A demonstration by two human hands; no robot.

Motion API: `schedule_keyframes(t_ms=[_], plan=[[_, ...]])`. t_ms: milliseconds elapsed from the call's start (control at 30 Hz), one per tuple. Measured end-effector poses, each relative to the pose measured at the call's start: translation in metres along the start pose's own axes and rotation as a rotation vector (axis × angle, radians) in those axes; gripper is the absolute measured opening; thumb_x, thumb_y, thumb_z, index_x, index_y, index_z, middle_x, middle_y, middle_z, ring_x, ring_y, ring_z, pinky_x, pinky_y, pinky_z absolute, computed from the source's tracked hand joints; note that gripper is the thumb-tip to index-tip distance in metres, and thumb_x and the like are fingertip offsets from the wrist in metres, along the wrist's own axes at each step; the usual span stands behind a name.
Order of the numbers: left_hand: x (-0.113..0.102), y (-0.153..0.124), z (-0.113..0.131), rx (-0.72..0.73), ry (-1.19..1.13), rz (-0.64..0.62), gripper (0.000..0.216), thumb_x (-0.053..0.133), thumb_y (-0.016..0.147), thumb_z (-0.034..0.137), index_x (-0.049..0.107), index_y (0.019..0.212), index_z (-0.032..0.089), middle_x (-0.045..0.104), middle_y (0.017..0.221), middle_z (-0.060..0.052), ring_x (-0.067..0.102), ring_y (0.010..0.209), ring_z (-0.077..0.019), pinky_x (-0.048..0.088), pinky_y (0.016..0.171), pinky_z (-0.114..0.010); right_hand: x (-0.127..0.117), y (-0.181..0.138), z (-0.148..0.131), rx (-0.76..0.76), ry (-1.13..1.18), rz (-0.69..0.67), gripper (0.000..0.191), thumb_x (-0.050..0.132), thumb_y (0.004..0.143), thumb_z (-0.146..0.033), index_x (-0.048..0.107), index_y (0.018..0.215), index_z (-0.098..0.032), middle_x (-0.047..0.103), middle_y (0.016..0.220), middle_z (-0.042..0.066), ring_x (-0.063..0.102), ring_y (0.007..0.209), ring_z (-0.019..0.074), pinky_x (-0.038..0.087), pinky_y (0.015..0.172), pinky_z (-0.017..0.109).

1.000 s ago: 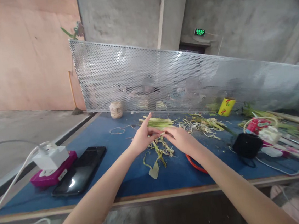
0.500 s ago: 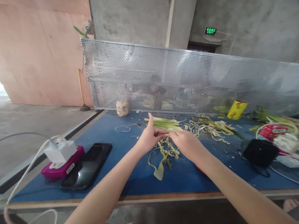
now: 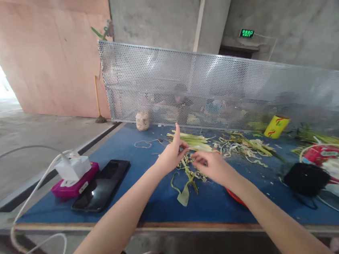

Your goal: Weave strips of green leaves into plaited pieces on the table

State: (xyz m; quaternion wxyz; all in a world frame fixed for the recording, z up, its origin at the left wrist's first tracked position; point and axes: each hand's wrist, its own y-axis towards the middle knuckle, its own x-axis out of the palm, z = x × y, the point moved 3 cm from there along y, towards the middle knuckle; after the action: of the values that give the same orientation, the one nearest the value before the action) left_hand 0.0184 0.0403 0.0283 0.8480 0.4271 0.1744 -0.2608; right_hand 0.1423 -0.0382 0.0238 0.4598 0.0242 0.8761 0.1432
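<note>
My left hand is over the blue table, one finger pointing up and the others bent in a pinch. Whatever is in that pinch is too small to make out. Just to its right, my right hand has its fingers curled together, and I cannot make out anything between them. A small gap separates the two hands. Behind them lies a bundle of pale green stalks. Below them are shredded plant strips, with a broad leaf piece toward me. A red object is partly hidden under my right forearm.
A black phone and a magenta box with a white charger lie left. More plant scraps, a yellow packet and a black pouch are right. A perforated metal screen lines the back, a person behind it.
My hands, which met at the fingertips, have come apart. The right hand has dropped slightly and its fingers have curled. The view has shifted a little to the left.
</note>
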Motion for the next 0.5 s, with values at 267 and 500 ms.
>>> schedule_keyframes(t_ms=[267,500], plan=[[0.001,0.0,-0.012,-0.025,0.061,0.022,0.087,0.047,0.077,0.012,-0.017,0.135,0.016,0.062,0.084,-0.005,0.056,0.075,-0.0133,0.045,0.072,-0.029,0.056,-0.035,-0.033,-0.309,-0.415,-0.225,0.02,0.051,0.078,-0.012,0.057,0.096,-0.017,0.06,0.091,0.007,0.055,0.09,0.0193,0.041,0.081,0.031],[-0.002,0.0,-0.016,-0.076,0.078,0.073,0.084,0.048,0.077,0.012,-0.012,0.136,0.016,0.062,0.085,-0.006,0.056,0.076,-0.0142,0.045,0.072,-0.03,0.019,-0.032,-0.013,-0.167,-0.235,-0.092,0.022,0.041,0.079,-0.006,0.056,0.087,-0.02,0.06,0.089,0.004,0.056,0.085,0.0159,0.044,0.076,0.026]])
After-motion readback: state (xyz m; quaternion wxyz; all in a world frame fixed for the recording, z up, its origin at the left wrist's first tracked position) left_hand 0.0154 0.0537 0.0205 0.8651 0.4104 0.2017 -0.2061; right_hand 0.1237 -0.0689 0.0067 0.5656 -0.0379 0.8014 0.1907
